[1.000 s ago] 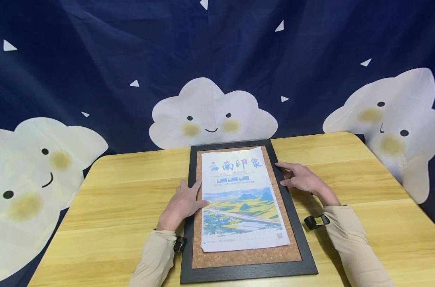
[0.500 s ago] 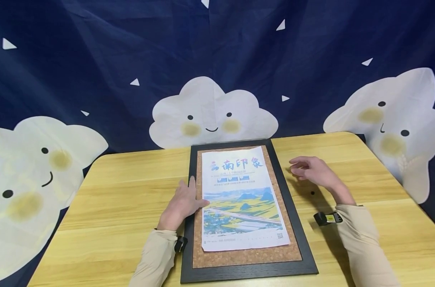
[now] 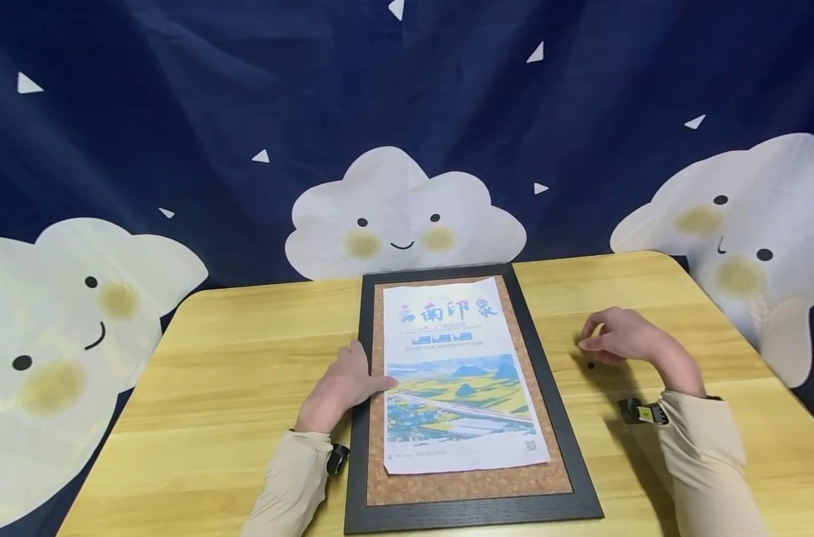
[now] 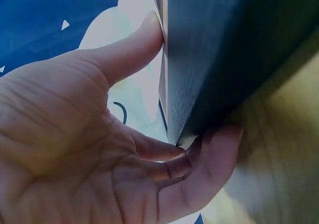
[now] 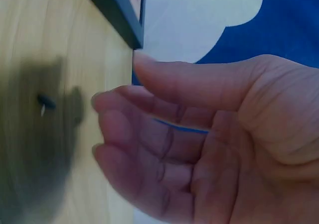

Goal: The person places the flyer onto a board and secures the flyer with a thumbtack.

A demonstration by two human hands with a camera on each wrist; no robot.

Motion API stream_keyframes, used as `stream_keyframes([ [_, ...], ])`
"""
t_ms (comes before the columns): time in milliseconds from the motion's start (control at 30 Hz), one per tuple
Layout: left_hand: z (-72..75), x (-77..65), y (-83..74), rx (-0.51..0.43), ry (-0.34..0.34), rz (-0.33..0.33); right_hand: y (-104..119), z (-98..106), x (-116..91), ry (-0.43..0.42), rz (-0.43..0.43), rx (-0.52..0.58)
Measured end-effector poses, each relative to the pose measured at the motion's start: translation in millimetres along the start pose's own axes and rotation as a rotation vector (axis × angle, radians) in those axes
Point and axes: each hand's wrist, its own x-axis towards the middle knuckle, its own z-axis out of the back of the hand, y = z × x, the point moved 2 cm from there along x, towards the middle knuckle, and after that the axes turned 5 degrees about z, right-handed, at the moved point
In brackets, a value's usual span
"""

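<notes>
My left grip [image 3: 340, 386] lies spread, thumb on the left edge of a printed sheet [image 3: 457, 418], fingers along the black frame [image 3: 474, 512]. Within that frame, the sheet rests flat on a cork board [image 3: 474, 484]. My right grip [image 3: 625, 335], loosely curved and holding nothing, hovers above the wooden surface [image 3: 246, 350] near a small dark pin [image 3: 591, 365]. Best, I judge, to steady the sheet and pinch the pin's dark end, avoiding its point.

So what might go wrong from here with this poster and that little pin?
The right hand could get pricked: it hovers near the pin, whose metal point shows. The poster might slide on the cork board, since no pin shows in it and only the left hand seems to steady it.
</notes>
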Motion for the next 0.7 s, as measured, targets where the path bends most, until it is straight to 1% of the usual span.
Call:
stream_keyframes([
  [100, -0.4, -0.4, -0.7, -0.003, -0.005, 0.003, -2, 1, -4, 0.027, -0.048, -0.038],
  [267, 0.3, -2.2, -0.7, 0.001, -0.013, 0.008, -6, -2, -5, 0.085, -0.121, -0.036],
  [333, 0.3, -2.4, -0.9, 0.009, -0.017, 0.004, -7, -4, -4, 0.101, -0.129, -0.035],
  [500, 0.0, -1.2, -1.5, 0.027, -0.028, -0.009, -7, -8, -1, 0.126, -0.118, -0.047],
  [700, -0.2, -1.3, -1.6, 0.027, -0.032, -0.014, -7, -13, 4, 0.135, -0.103, -0.052],
])
